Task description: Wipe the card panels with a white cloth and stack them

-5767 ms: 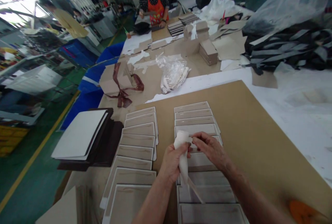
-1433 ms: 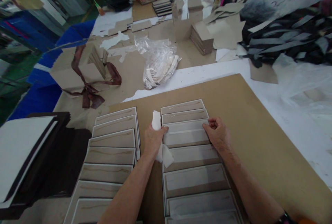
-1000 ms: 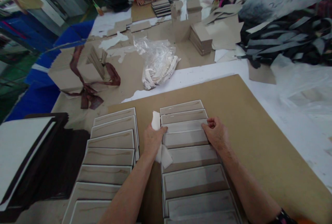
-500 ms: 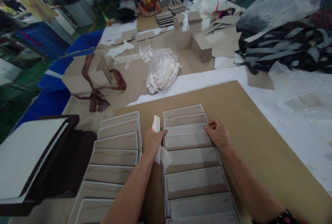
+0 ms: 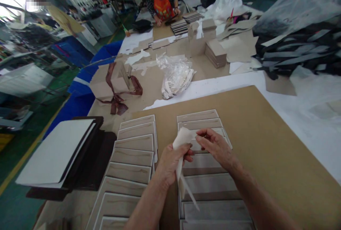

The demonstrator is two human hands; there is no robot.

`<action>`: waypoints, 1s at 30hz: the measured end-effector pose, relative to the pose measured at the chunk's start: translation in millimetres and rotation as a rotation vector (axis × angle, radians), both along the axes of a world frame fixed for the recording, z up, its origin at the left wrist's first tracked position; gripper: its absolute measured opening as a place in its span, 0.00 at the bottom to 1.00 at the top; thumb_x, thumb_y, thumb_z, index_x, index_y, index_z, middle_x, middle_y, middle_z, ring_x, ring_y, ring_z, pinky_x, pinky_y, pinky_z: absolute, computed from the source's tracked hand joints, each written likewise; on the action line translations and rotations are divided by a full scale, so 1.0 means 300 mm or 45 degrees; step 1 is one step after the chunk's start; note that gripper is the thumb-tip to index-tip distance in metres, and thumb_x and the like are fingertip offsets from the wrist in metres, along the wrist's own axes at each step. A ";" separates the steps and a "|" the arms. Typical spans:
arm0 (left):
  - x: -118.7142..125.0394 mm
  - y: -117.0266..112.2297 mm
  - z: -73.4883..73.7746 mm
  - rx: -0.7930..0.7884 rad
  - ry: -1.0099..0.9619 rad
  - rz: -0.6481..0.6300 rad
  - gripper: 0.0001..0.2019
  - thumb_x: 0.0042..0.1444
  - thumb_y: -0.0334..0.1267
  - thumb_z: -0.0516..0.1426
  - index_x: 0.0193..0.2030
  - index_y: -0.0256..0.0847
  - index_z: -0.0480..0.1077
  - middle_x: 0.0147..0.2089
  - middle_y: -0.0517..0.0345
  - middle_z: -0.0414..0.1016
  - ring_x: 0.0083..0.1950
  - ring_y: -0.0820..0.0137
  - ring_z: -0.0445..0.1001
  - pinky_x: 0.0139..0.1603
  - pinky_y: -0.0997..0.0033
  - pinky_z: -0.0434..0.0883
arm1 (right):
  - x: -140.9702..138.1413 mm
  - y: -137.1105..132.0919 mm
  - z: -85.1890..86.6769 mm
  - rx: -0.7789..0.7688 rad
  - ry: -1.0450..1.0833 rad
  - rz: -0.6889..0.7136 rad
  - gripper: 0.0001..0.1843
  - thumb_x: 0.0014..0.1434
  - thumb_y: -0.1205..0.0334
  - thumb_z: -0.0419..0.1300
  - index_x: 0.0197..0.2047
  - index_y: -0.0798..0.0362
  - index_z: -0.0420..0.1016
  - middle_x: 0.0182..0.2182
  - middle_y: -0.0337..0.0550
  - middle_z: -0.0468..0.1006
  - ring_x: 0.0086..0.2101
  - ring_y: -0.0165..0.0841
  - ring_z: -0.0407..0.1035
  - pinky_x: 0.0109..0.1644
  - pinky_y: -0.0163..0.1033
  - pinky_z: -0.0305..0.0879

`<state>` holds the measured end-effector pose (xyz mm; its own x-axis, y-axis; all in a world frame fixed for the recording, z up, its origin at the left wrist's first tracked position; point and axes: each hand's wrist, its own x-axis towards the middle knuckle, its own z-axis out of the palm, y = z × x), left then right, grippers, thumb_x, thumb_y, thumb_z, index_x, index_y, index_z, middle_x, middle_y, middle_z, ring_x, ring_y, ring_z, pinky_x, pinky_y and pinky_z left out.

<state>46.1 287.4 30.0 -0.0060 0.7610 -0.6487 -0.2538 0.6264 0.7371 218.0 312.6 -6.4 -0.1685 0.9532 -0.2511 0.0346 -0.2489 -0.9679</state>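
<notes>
Here both hands (image 5: 195, 148) pinch white strips (image 5: 182, 141).

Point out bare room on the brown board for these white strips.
Widest: brown board right of the right column of panels, up to the white table cover. Narrower: the band beyond both columns, toward the plastic bag. Crowded: the gap between columns, and the left column beside the dark folders.

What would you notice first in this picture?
Two hands in the middle: the left hand grips a bundle of white strips while the right hand pinches its top. Under them, two rows of pale panels overlap on a brown board; at the far end stands a person in an orange apron.
</notes>
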 end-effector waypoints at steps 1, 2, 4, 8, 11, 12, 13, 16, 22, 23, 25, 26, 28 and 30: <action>0.015 -0.005 -0.005 0.001 -0.010 -0.007 0.22 0.35 0.47 0.72 0.33 0.33 0.78 0.24 0.53 0.78 0.21 0.76 0.71 0.22 0.79 0.63 | -0.017 0.005 0.013 -0.012 0.048 0.019 0.18 0.53 0.46 0.65 0.39 0.52 0.73 0.27 0.35 0.72 0.27 0.29 0.65 0.29 0.34 0.62; 0.027 -0.007 -0.012 0.002 -0.017 -0.013 0.22 0.35 0.48 0.72 0.33 0.33 0.79 0.25 0.52 0.78 0.21 0.75 0.72 0.22 0.79 0.64 | -0.028 0.010 0.021 -0.022 0.093 0.022 0.18 0.50 0.47 0.66 0.35 0.52 0.73 0.26 0.35 0.72 0.27 0.29 0.65 0.29 0.34 0.61; 0.040 -0.010 -0.030 0.013 -0.027 -0.022 0.22 0.35 0.47 0.72 0.33 0.33 0.79 0.26 0.51 0.79 0.23 0.74 0.73 0.23 0.78 0.65 | -0.036 0.017 0.031 -0.035 0.144 0.005 0.18 0.47 0.47 0.68 0.29 0.52 0.71 0.23 0.34 0.70 0.25 0.28 0.63 0.28 0.33 0.60; 0.046 -0.012 -0.053 0.035 -0.017 -0.018 0.18 0.33 0.40 0.73 0.32 0.33 0.80 0.27 0.54 0.79 0.23 0.74 0.72 0.24 0.77 0.67 | -0.029 0.015 0.037 0.015 0.064 -0.017 0.18 0.50 0.47 0.66 0.23 0.52 0.72 0.19 0.33 0.66 0.23 0.27 0.59 0.26 0.33 0.55; 0.044 -0.012 -0.058 0.044 0.009 -0.003 0.19 0.34 0.39 0.72 0.34 0.34 0.79 0.28 0.56 0.78 0.22 0.77 0.69 0.23 0.78 0.67 | -0.021 0.011 0.031 0.058 -0.006 -0.013 0.16 0.54 0.47 0.62 0.28 0.52 0.79 0.21 0.36 0.72 0.24 0.30 0.63 0.27 0.34 0.59; 0.041 -0.011 -0.060 0.042 0.008 0.010 0.19 0.35 0.40 0.72 0.35 0.34 0.79 0.28 0.56 0.78 0.22 0.77 0.69 0.23 0.79 0.67 | -0.017 0.011 0.026 0.068 -0.033 -0.037 0.16 0.55 0.47 0.61 0.30 0.51 0.80 0.23 0.37 0.74 0.24 0.30 0.65 0.28 0.34 0.61; 0.037 -0.009 -0.062 0.035 0.005 0.030 0.20 0.35 0.41 0.72 0.36 0.34 0.79 0.27 0.56 0.78 0.22 0.77 0.68 0.22 0.79 0.66 | -0.012 0.011 0.020 0.080 -0.066 -0.076 0.16 0.55 0.47 0.61 0.32 0.51 0.81 0.24 0.38 0.76 0.25 0.31 0.66 0.29 0.35 0.63; 0.019 -0.002 -0.075 0.011 -0.011 0.112 0.20 0.35 0.42 0.73 0.35 0.34 0.78 0.28 0.55 0.78 0.23 0.76 0.70 0.23 0.78 0.68 | 0.010 0.012 0.000 0.104 -0.154 -0.231 0.17 0.54 0.46 0.62 0.32 0.52 0.81 0.27 0.40 0.79 0.25 0.31 0.68 0.30 0.35 0.64; -0.024 0.004 -0.101 0.006 0.010 0.222 0.21 0.30 0.34 0.73 0.36 0.34 0.78 0.33 0.55 0.81 0.28 0.73 0.74 0.27 0.76 0.72 | 0.057 0.016 -0.027 -0.128 0.153 -0.489 0.20 0.46 0.46 0.69 0.31 0.53 0.74 0.16 0.35 0.72 0.14 0.23 0.53 0.15 0.29 0.45; -0.030 0.003 -0.104 0.012 0.022 0.220 0.22 0.30 0.34 0.73 0.36 0.34 0.78 0.34 0.55 0.81 0.29 0.72 0.75 0.27 0.76 0.72 | 0.063 0.018 -0.027 -0.175 0.253 -0.497 0.20 0.44 0.47 0.71 0.30 0.53 0.72 0.16 0.35 0.72 0.13 0.22 0.52 0.14 0.28 0.45; -0.040 0.002 -0.113 0.035 0.039 0.204 0.22 0.30 0.34 0.73 0.37 0.35 0.77 0.34 0.55 0.81 0.30 0.72 0.75 0.26 0.77 0.71 | 0.073 0.025 -0.023 -0.252 0.402 -0.479 0.22 0.39 0.50 0.74 0.29 0.53 0.70 0.18 0.35 0.73 0.14 0.22 0.56 0.14 0.26 0.50; -0.045 0.003 -0.118 0.047 0.040 0.204 0.22 0.30 0.34 0.74 0.37 0.35 0.77 0.34 0.56 0.81 0.30 0.72 0.75 0.26 0.77 0.71 | 0.079 0.029 -0.020 -0.289 0.449 -0.470 0.22 0.38 0.52 0.76 0.30 0.53 0.71 0.19 0.36 0.75 0.15 0.22 0.60 0.15 0.26 0.55; -0.057 0.011 -0.131 0.061 0.007 0.236 0.23 0.31 0.34 0.74 0.38 0.35 0.77 0.34 0.57 0.81 0.30 0.72 0.75 0.28 0.77 0.72 | 0.089 0.038 -0.018 -0.345 0.512 -0.486 0.23 0.35 0.54 0.77 0.31 0.53 0.74 0.22 0.38 0.77 0.19 0.25 0.68 0.20 0.27 0.66; -0.070 0.025 -0.144 0.069 -0.041 0.309 0.23 0.31 0.34 0.74 0.38 0.36 0.76 0.34 0.57 0.81 0.31 0.72 0.76 0.31 0.76 0.74 | 0.102 0.047 -0.023 -0.368 0.545 -0.555 0.23 0.32 0.55 0.78 0.31 0.53 0.75 0.23 0.37 0.78 0.23 0.27 0.72 0.25 0.28 0.73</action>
